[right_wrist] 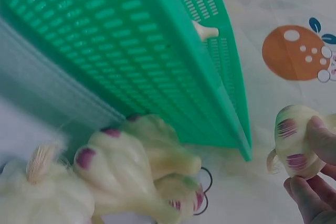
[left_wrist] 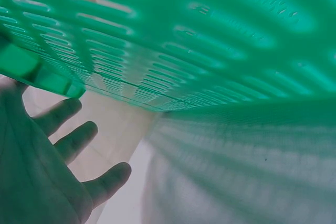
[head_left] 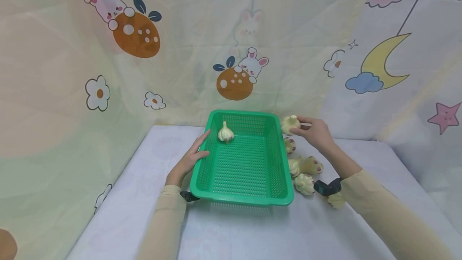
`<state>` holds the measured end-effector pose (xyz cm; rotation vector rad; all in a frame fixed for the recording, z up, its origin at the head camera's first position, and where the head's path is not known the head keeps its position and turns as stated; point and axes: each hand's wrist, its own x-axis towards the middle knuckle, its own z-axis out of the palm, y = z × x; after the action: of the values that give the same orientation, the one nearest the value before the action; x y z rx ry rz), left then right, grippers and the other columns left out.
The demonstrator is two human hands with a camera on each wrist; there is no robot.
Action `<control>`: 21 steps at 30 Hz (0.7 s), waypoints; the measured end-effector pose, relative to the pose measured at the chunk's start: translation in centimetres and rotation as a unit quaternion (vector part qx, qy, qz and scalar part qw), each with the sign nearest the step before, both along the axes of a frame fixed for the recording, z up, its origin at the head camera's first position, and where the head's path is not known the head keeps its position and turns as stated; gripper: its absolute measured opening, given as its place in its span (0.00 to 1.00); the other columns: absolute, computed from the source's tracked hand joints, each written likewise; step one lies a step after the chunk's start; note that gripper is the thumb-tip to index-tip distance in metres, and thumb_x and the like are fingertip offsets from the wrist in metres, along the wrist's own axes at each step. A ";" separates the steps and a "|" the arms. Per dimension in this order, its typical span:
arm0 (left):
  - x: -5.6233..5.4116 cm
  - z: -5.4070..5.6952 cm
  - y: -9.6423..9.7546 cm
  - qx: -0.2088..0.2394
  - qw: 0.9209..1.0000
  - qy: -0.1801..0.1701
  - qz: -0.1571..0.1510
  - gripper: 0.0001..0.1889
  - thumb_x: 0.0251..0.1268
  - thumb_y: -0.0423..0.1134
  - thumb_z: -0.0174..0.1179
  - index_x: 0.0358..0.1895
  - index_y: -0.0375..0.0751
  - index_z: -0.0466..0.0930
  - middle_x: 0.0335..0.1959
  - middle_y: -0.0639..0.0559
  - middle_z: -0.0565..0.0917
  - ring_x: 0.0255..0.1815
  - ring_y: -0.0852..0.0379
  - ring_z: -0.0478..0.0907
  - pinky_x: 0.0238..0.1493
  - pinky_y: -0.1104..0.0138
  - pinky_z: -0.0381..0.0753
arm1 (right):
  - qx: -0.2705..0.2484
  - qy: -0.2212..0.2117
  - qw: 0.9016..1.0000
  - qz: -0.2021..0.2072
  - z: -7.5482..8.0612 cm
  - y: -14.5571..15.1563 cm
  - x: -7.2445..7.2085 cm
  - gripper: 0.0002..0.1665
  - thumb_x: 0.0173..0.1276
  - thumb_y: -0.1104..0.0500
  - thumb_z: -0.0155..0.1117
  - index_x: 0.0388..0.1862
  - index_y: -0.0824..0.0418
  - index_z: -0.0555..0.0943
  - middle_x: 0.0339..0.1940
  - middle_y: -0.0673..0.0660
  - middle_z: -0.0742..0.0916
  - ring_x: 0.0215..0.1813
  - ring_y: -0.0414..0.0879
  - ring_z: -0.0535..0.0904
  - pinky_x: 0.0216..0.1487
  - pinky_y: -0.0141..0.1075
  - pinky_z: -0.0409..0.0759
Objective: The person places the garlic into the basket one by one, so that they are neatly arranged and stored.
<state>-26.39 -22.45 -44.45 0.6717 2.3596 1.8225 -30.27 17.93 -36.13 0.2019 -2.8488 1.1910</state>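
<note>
My left hand [head_left: 188,160] holds the left rim of a green plastic basket [head_left: 242,200], thumb laid over the edge. In the left wrist view, several of its fingers [left_wrist: 76,141] stretch out below the rim, spread apart. One garlic bulb [head_left: 225,133] is inside the basket, near the back left corner. Just past the basket's back right side, my right hand [head_left: 315,132] pinches another garlic bulb [head_left: 290,124] between thumb and fingers. Purple streaks mark this bulb's side in the right wrist view, where the hand [right_wrist: 321,153] is partly cut off.
Several more garlic bulbs [head_left: 304,184] lie on the white tabletop [head_left: 238,236] along the basket's right side, and one [head_left: 336,200] is partly under the right wrist. A printed cloth backdrop [head_left: 187,71] rises behind the table.
</note>
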 end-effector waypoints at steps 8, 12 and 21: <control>0.0 0.1 0.0 0.000 1.000 -0.004 0.000 0.37 0.67 0.32 0.46 0.77 0.46 0.42 0.77 0.42 0.43 0.78 0.41 0.39 0.72 0.40 0.42 | -0.040 -0.027 0.999 0.021 0.7 -2.5 -0.8 0.39 0.61 0.50 0.69 0.68 0.62 0.69 0.65 0.66 0.75 0.63 0.59 0.75 0.60 0.53 0.74; 0.0 0.1 0.0 -0.002 1.000 -0.004 0.003 0.37 0.67 0.32 0.46 0.77 0.46 0.42 0.77 0.42 0.43 0.78 0.41 0.39 0.72 0.40 0.43 | -0.064 -0.040 0.997 0.020 1.2 -3.9 -1.3 0.38 0.61 0.51 0.69 0.68 0.61 0.70 0.66 0.66 0.74 0.64 0.58 0.75 0.58 0.51 0.76; -0.1 0.0 0.0 0.005 1.000 -0.014 0.003 0.37 0.67 0.33 0.46 0.77 0.47 0.42 0.77 0.42 0.43 0.77 0.40 0.40 0.71 0.39 0.46 | -0.092 -0.060 0.994 0.015 1.0 -6.5 -2.4 0.39 0.61 0.47 0.68 0.68 0.59 0.70 0.70 0.60 0.71 0.67 0.56 0.71 0.63 0.51 0.72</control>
<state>-26.45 -22.44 -44.47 0.6362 2.3384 1.8343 -32.65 11.46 -35.12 0.1712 -2.8201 1.5108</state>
